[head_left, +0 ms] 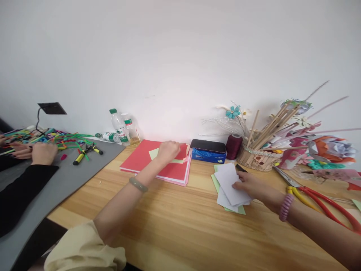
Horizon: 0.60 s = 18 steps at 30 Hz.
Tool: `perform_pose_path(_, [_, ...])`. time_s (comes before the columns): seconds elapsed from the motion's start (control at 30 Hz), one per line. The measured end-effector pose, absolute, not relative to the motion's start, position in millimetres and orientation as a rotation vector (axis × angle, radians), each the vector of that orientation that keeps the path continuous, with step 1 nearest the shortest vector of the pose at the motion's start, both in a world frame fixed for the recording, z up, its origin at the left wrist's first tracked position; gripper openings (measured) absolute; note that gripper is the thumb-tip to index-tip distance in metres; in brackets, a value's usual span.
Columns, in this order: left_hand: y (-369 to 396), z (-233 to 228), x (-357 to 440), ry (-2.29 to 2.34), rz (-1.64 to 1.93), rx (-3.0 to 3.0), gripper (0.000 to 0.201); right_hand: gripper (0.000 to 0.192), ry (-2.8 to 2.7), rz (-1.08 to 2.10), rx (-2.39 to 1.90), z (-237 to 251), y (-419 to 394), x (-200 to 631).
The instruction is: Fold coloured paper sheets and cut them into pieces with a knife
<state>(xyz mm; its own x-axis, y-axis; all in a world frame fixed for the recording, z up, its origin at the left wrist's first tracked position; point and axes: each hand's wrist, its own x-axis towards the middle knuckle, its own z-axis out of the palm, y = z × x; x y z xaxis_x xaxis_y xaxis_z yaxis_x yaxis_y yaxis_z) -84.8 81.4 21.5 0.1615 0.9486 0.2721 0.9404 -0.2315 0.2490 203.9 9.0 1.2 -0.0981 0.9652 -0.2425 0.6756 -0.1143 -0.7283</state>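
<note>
My left hand is over the stack of red paper, fingers curled closed. Beneath it lies a light green slip of paper; whatever the fingers grip is hidden. A grey-green bangle circles that wrist. Over on the right, my right hand pinches small white paper pieces, thumb on top and fingers behind. Light green pieces stick out from under the white ones. A dark object shows just behind the right fingers.
A blue tissue pack with a black case on it, a maroon thread spool and a stick-filled basket line the wall. Red-handled scissors lie right. Bottles stand left, near pliers and another person's hands.
</note>
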Motion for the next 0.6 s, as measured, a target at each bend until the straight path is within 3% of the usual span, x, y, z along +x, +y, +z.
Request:
perform_pose_path(0.2, [49.2,68.1,-46.4,1.736,0.934,2.004,0.03,0.027,-1.73,1.327,-1.799,6.6,-1.5,194.3])
perform_pose_path(0.4, [25.8,35.8,16.6,1.337,0.702,1.647,0.017,0.024,-1.585,1.385,-1.707,11.2,-13.3,198.6])
perform_pose_path(0.6, [-0.9,16.4,21.8,1.247,0.709,1.35,0.015,0.024,-1.33,1.376,-1.617,17.2,-24.7,206.8])
